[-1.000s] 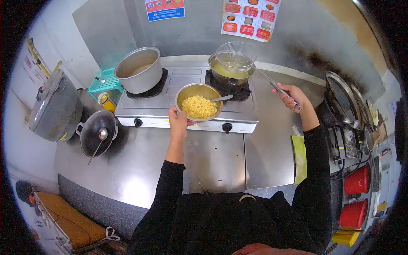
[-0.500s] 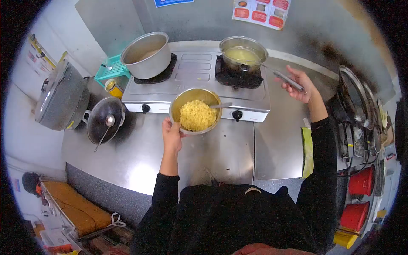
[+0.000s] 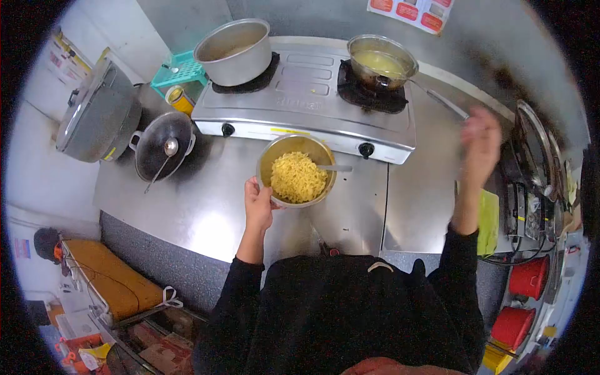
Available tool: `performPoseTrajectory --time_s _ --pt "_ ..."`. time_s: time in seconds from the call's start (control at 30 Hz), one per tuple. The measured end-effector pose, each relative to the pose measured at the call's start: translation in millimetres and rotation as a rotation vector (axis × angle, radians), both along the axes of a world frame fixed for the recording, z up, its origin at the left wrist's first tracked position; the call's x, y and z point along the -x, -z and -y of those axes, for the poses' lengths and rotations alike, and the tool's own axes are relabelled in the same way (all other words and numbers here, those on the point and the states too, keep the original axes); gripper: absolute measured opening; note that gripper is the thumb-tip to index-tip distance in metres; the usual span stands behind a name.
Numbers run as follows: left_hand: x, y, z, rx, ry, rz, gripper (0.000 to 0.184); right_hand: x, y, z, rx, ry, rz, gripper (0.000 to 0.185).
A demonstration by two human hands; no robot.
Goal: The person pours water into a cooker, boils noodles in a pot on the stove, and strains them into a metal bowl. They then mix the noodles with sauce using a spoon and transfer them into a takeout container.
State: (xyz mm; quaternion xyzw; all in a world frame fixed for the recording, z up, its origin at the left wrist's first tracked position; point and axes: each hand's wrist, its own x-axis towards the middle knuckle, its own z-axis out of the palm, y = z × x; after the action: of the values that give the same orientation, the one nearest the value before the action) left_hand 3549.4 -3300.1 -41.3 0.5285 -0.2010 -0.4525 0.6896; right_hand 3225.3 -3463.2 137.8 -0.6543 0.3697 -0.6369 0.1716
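My left hand [image 3: 259,201] grips the rim of a metal bowl [image 3: 265,164] over the counter, just in front of the stove. Yellow noodles [image 3: 298,177] fill much of the bowl, and a utensil handle [image 3: 337,168] sticks out over its right rim. My right hand [image 3: 481,130] is blurred by motion to the right of the stove, near the end of a long handle [image 3: 447,104]; whether it touches the handle is unclear. That handle reaches to a pan [image 3: 382,80] of yellowish liquid on the right burner. The strainer's mesh is not clearly visible.
A large pot [image 3: 240,67] stands on the left burner of the stove [image 3: 300,112]. Left of it are a teal rack [image 3: 178,74], a yellow jar [image 3: 180,100], a wok [image 3: 150,150] with a ladle [image 3: 170,147], and a lidded pot [image 3: 103,119]. Lids [image 3: 533,147] stand at the right.
The strainer has come down from above the pan to the pan. My right hand has shifted right and down. The bowl has moved off the stove's front edge towards me, and the view has tilted down.
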Motion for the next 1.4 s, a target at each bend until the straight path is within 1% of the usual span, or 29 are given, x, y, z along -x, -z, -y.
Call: performPoseTrajectory --time_s 0.03,0.07,0.1,0.17,0.23,0.3,0.37,0.4,0.47,0.5,0.53,0.57,0.6,0.63,0.7,0.73,0.77,0.83,0.9,0.93,1.0,1.07,1.13,1.17,1.23,1.3,1.33,1.4 --pt "3.3 2.2 1.5 -0.011 0.000 -0.004 0.026 -22.5 17.3 -18.6 0.043 -0.098 -0.215 0.023" --pt "6.8 4.1 3.9 -0.004 -0.004 0.000 0.026 -41.3 28.4 -35.7 -0.171 -0.245 -0.337 0.020" --pt "9.6 5.1 5.9 0.009 -0.007 0.006 0.026 -56.7 36.1 -39.2 -0.246 -0.293 -0.517 0.018" --pt "14.0 5.9 6.5 -0.031 0.021 0.000 0.024 -86.5 71.1 -19.9 -0.232 -0.369 -0.572 0.020" --pt "17.0 10.7 8.9 -0.016 -0.001 -0.027 0.024 -123.6 87.7 10.0 -0.253 -0.414 -0.609 0.023" --pt "16.4 15.7 6.3 -0.025 0.002 -0.008 0.024 -166.5 114.2 59.3 -0.203 -0.331 -0.766 0.022" --pt "12.0 25.2 4.9 -0.025 -0.002 0.012 0.024 -204.2 141.7 108.5 -0.034 -0.316 -0.793 0.023" --pt "8.8 33.3 5.1 -0.009 -0.012 0.014 0.024 -217.4 149.6 127.7 -0.021 -0.320 -0.792 0.023" --pt "4.8 32.3 3.3 -0.009 -0.022 -0.011 0.025 -235.9 165.0 156.1 0.012 -0.232 -1.004 0.026" --pt "2.6 30.1 2.5 -0.005 -0.033 -0.010 0.025 -241.7 176.5 168.7 0.021 -0.240 -1.004 0.026" --pt "0.6 29.5 1.6 -0.003 -0.041 0.017 0.025 -244.3 184.4 177.7 0.080 -0.250 -0.977 0.018" --pt "-2.3 29.2 1.1 -0.003 -0.048 0.042 0.026 -246.5 192.8 186.5 0.136 -0.261 -0.950 0.015" --pt "-6.3 29.6 1.4 -0.003 -0.059 0.038 0.026 -245.6 185.9 185.8 0.057 -0.257 -1.179 0.016" --pt "-9.2 30.4 1.0 -0.011 -0.055 0.055 0.026 -247.8 188.9 187.3 0.059 -0.268 -1.184 0.016" --pt "-13.5 33.8 -0.4 -0.024 -0.056 0.063 0.027 -247.8 192.7 189.6 -0.054 -0.244 -1.105 0.014" --pt "-16.1 35.9 -0.3 -0.011 -0.053 0.039 0.027 -247.4 197.2 192.6 0.033 -0.256 -1.031 0.011" --pt "-17.9 37.8 0.1 0.000 -0.047 0.017 0.027 -249.5 200.8 197.1 0.031 -0.259 -1.035 0.011" --pt "-19.7 34.8 0.8 -0.031 -0.050 0.026 0.026 -252.8 197.2 196.3 -0.151 -0.224 -1.074 0.016" --pt "-21.2 36.3 2.2 -0.066 -0.046 0.036 0.025 -254.4 192.6 194.7 -0.138 -0.229 -1.114 0.017" --pt "-22.9 38.5 3.6 -0.041 -0.033 0.016 0.024 -253.9 190.5 190.8 -0.119 -0.235 -1.153 0.018" --pt "-24.4 43.0 8.7 -0.020 -0.014 -0.010 0.023 -253.2 187.6 186.6 -0.105 -0.234 -1.143 0.017" --pt "-25.6 47.8 13.3 0.032 -0.056 0.029 0.026 -248.5 189.2 178.9 -0.094 -0.240 -1.133 0.018" --pt "-26.8 49.4 14.0 0.033 -0.029 0.043 0.026 -236.0 149.5 133.8 -0.264 -0.444 -0.763 0.016" --pt "-26.3 48.8 13.8 0.054 -0.005 0.064 0.025 -228.3 137.2 110.1 -0.280 -0.439 -0.764 0.016" --pt "-19.7 35.9 12.8 0.013 0.038 0.046 0.024 -210.3 115.0 60.6 -0.372 -0.735 -0.717 0.016" --pt "-9.2 25.8 12.6 -0.030 0.098 0.032 0.022 -195.6 105.2 13.9 -0.365 -0.661 -1.008 0.015" --pt "-3.6 22.7 13.6 -0.008 0.133 0.053 0.023 -180.9 114.8 -1.3 -0.384 -0.639 -0.997 0.015" --pt "12.6 14.3 14.7 0.012 0.209 0.076 0.023 -147.7 136.9 -27.9 -0.083 -0.436 -1.001 0.016"
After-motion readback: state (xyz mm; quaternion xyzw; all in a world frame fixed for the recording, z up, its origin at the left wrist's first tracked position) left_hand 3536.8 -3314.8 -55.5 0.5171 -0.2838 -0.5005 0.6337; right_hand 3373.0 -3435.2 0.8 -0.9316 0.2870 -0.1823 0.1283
